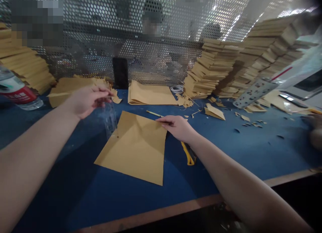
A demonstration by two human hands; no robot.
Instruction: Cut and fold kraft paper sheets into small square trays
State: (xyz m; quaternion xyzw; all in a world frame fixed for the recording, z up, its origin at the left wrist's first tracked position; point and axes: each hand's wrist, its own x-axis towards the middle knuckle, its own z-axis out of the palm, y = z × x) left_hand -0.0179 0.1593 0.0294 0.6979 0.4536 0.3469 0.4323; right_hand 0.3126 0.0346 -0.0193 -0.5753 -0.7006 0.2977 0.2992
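A sheet of brown kraft paper [141, 149] lies at an angle on the blue tabletop. My right hand [177, 127] grips its upper right corner, thumb and fingers closed on the edge. Left of the sheet, my left hand [92, 98] is raised with its fingers pinched together. From them hangs a clear plastic ruler [110, 120], blurred by motion, its lower end over the sheet's left edge. A pencil [154, 113] lies behind the sheet near my right fingertips. Partly under my right wrist is a yellow utility knife [188, 154].
Folded brown paper [152, 93] lies at the back, beside a phone [120, 73] leaning on the perforated screen. Tall paper stacks [211, 68] rise right and left. A water bottle [21, 92] stands left; a patterned cup [256, 92] and another person's hand [315, 130] are right.
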